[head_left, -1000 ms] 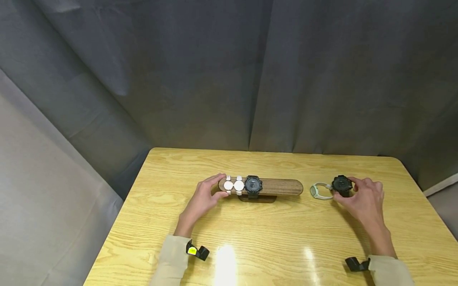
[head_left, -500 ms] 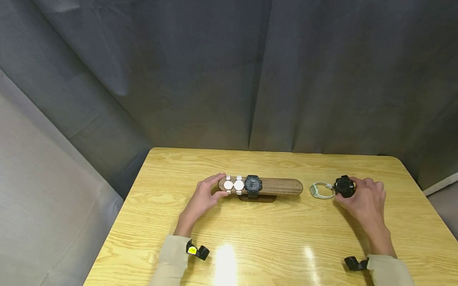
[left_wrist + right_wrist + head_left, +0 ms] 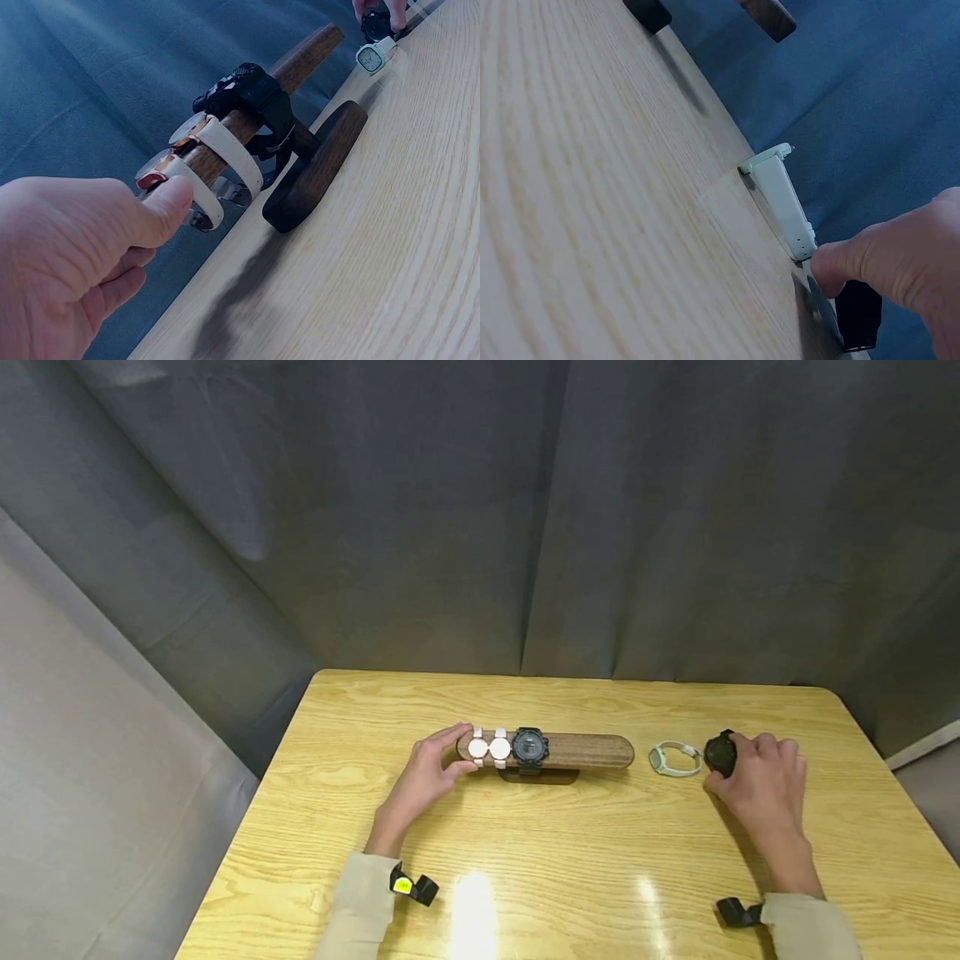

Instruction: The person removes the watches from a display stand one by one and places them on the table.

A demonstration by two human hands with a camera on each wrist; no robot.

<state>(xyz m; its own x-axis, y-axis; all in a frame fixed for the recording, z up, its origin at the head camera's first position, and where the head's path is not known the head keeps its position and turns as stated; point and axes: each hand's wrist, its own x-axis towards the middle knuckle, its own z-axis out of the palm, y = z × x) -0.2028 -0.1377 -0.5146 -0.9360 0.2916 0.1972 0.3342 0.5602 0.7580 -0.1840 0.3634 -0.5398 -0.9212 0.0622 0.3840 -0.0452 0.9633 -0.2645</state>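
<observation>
A wooden watch stand [image 3: 588, 751] carries two white-strapped watches and, to their right, a chunky black digital watch [image 3: 531, 747]. My left hand [image 3: 425, 774] grips the stand's left end, the thumb against the strap of the outermost white watch [image 3: 196, 191]. Off to the right, my right hand [image 3: 763, 785] pinches another black watch [image 3: 720, 755] between thumb and fingers. Its face is tilted to the left, and part of its strap is hidden behind the hand. Just left of it lies a pale green watch [image 3: 657, 760], its strap [image 3: 780, 199] closed in a loop.
The wooden table [image 3: 540, 843] ends at the back against a dark grey curtain [image 3: 450, 527]. A lighter cloth [image 3: 90, 777] hangs at the left. Each sleeve bears a black wrist camera mount [image 3: 415, 886].
My right hand has shifted the black watch slightly right and turned it, so its face now tips left. My left hand and the stand have stayed in place.
</observation>
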